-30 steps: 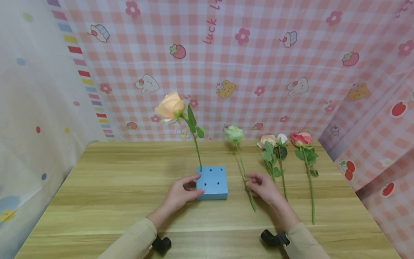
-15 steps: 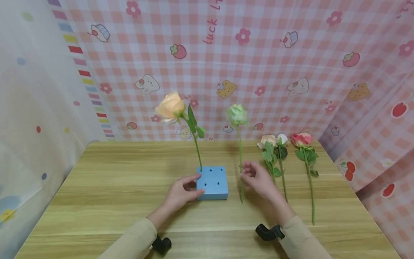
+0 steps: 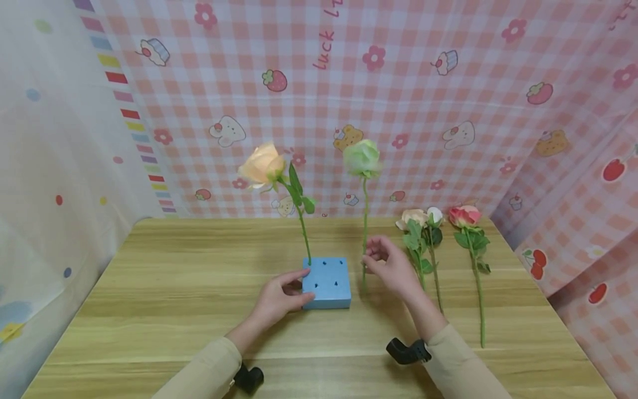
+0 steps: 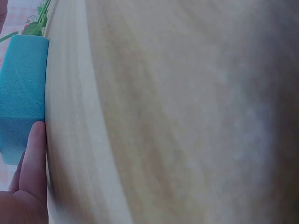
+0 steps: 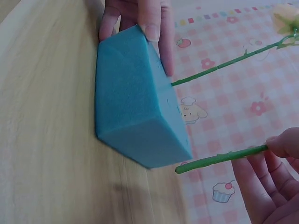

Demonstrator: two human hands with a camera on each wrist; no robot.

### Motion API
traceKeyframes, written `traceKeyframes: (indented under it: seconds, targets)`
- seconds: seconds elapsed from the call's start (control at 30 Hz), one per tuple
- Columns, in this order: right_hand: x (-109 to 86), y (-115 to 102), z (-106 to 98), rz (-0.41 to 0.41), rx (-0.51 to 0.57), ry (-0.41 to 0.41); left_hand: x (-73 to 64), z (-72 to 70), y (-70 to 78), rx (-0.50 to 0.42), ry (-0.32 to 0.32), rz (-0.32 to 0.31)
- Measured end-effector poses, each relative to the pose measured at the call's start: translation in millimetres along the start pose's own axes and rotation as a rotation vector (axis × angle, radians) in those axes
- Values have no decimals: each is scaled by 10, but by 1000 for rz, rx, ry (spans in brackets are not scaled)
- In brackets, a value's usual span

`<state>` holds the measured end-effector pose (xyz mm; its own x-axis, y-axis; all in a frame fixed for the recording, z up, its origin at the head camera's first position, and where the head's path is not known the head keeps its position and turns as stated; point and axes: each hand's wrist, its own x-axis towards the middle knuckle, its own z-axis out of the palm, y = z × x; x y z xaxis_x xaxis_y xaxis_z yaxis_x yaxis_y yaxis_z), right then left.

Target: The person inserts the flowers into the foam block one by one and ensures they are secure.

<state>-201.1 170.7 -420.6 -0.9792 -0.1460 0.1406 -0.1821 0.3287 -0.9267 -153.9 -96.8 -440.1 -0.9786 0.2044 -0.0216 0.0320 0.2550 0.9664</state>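
Observation:
My left hand (image 3: 279, 296) grips the left side of a blue foam block (image 3: 327, 277) with several small dark holes in its top. A peach artificial rose (image 3: 262, 164) stands in the block's back left corner, leaning left. Just right of the block, my right hand (image 3: 392, 269) pinches the stem of a pale green artificial rose (image 3: 362, 156), held upright with its bloom on top. In the right wrist view, the cut end of the green stem (image 5: 205, 162) hangs free beside the block, apart from it.
To the right on the wooden table (image 3: 199, 266) lie a light peach rose (image 3: 413, 218), a white rose (image 3: 435, 215) and a pink rose (image 3: 465, 215), blooms toward the back. A pink checked cloth (image 3: 299, 105) hangs behind the table.
The right hand has lifted the green rose, turned it from slanted to upright and carried it left toward the block. The left hand and block have stayed in place.

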Motion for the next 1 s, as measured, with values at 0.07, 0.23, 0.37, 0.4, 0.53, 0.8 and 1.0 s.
traceKeyframes:
  seconds: [0.07,0.23,0.37,0.4,0.53,0.8,1.0]
  targets:
    - [2,-23,12,-12,8,4,-3,-2,1,2,-3,-3]
    - [2,-29,51,-45,14,6,68,11,-138,-4,2,-19]
    - [8,-13,78,-75,21,12,150,20,-320,1,8,-19]
    - [12,-11,85,-81,25,15,164,19,-350,3,8,-16]
    - [32,-20,120,-102,35,20,186,9,-399,3,4,-10]
    - [98,-97,212,-192,6,26,184,6,-392,26,6,-7]
    - [196,-158,314,-205,-30,44,194,11,-403,26,12,-5]
